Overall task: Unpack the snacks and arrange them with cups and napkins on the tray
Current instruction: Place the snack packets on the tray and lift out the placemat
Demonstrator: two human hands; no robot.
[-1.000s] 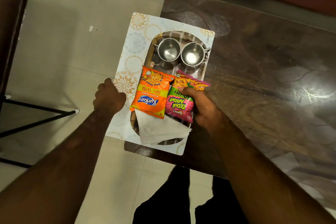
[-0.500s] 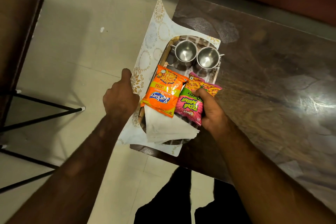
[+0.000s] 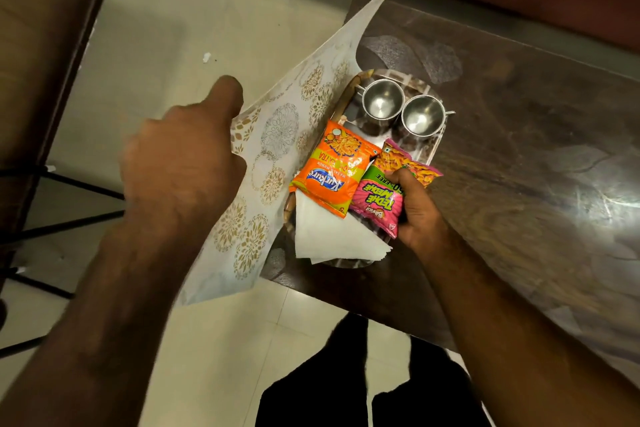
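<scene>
My left hand [image 3: 180, 163] grips the patterned mat [image 3: 277, 135], holding it tilted up beside the tray [image 3: 349, 91]. My right hand [image 3: 417, 215] curls round the pink packet [image 3: 375, 201] on the tray, touching the orange packet [image 3: 332, 170] that overlaps the napkins [image 3: 332, 239]. The steel cups [image 3: 382, 102] stand at the far end.

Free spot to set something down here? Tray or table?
Bare table right of the tray and beyond the steel cups. The tray is crowded: cups, orange packet, pink packet gripped by the right hand, napkins. Left side is blocked by the patterned mat the left hand holds up.
</scene>
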